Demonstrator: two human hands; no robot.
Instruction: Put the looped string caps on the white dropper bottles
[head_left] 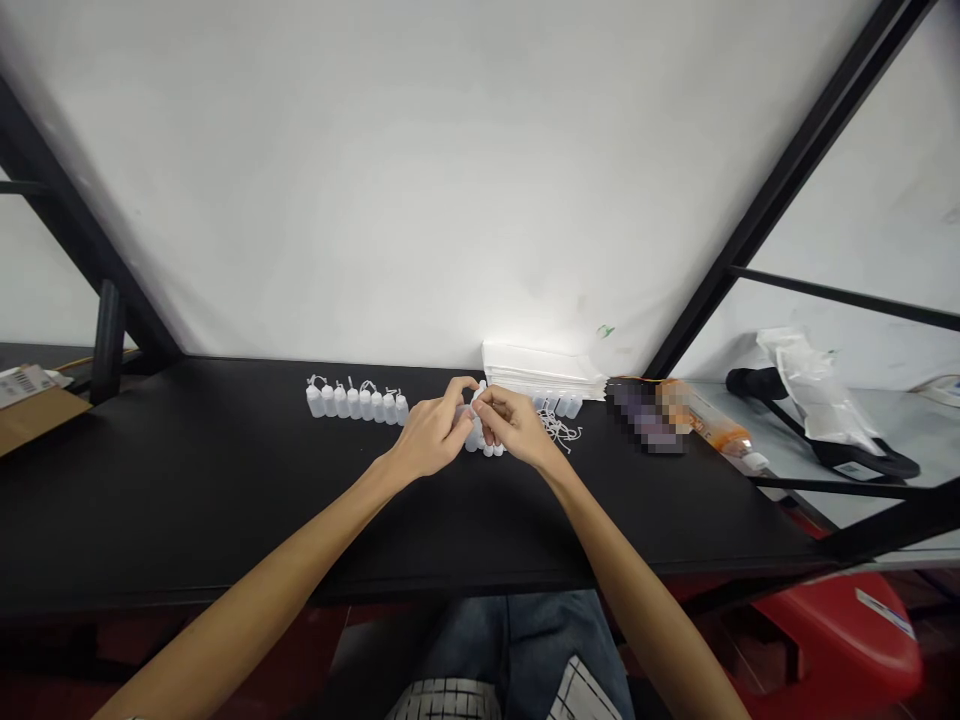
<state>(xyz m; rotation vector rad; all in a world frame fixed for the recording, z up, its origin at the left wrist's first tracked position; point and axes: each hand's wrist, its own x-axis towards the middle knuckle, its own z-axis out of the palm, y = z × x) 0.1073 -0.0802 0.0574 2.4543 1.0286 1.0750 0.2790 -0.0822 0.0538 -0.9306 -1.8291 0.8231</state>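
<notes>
I'm working over a long black tabletop (247, 520), with a red plastic stool (847, 630) below its right front corner. A flat stack of white sheets (544, 368) lies along the back edge, right of the middle.

My left hand (427, 435) and right hand (517, 425) meet just left of that stack, nearer the back edge than the front. The right thumb and forefinger pinch together; the left thumb and forefinger curve round the same spot, but I can't tell how firmly they grip.

Left of my hands, toward the back edge, stands a row of small translucent white plastic bottles (354, 403), several with thin cords on top; I'd judge these done. A few more small white bottles (472, 440) sit under my fingers, and others (570, 406) before the stack; those I'd count as left. Beside them lies a tangle of loose white cords (559, 430), so plenty seems to remain.

Smallest is the white plastic piece (479, 390) at my fingertips, its detail too fine to make out.
</notes>
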